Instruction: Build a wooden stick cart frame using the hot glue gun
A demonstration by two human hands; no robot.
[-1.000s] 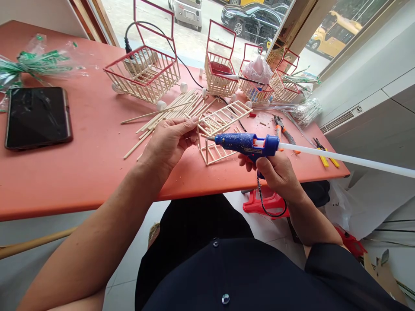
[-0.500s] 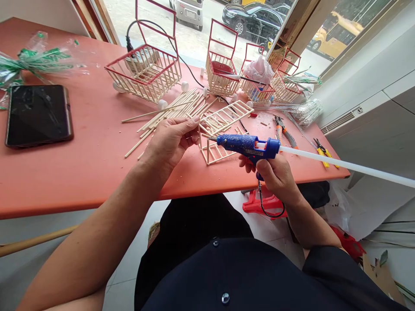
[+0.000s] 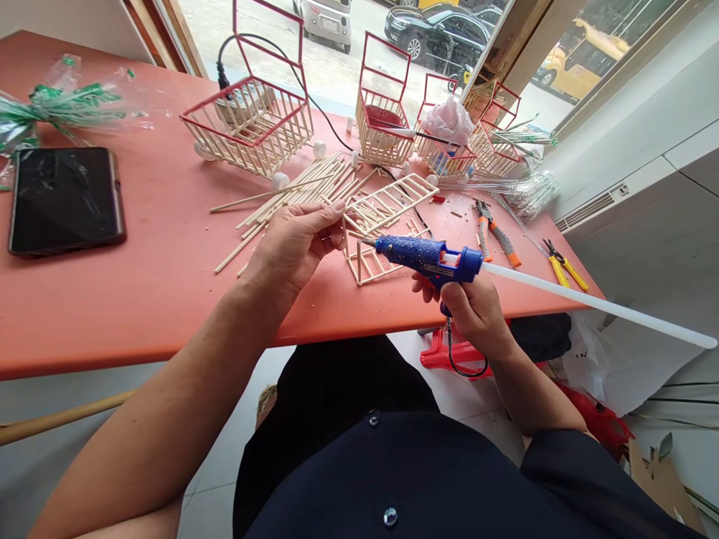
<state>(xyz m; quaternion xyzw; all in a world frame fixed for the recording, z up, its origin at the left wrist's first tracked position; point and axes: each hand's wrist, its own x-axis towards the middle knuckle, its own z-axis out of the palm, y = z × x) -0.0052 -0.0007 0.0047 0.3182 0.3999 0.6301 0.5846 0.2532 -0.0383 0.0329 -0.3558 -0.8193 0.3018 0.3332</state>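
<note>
My right hand point(image 3: 469, 303) is wrapped around the handle of a blue hot glue gun point(image 3: 424, 256). A long white glue stick point(image 3: 607, 305) sticks out of its back end. The gun's nozzle points left, close to my left hand point(image 3: 306, 243), which pinches a thin wooden stick point(image 3: 345, 241) between thumb and fingers. Below the nozzle, a small wooden stick frame point(image 3: 365, 271) rests on the table, partly hidden by the gun. Behind it, a ladder-like stick panel point(image 3: 396, 201) leans over loose sticks.
A pile of wooden sticks point(image 3: 303, 191) lies beyond my left hand. Several red-rimmed stick carts point(image 3: 252, 127) stand along the window. Pliers point(image 3: 497, 232) and yellow-handled cutters point(image 3: 565, 266) lie to the right, a tablet-like black device point(image 3: 66, 198) to the left on the orange table point(image 3: 168, 299).
The glue gun and my right hand have shifted slightly left and down, and the glue stick's rear end has come into view. My left hand has barely moved.
</note>
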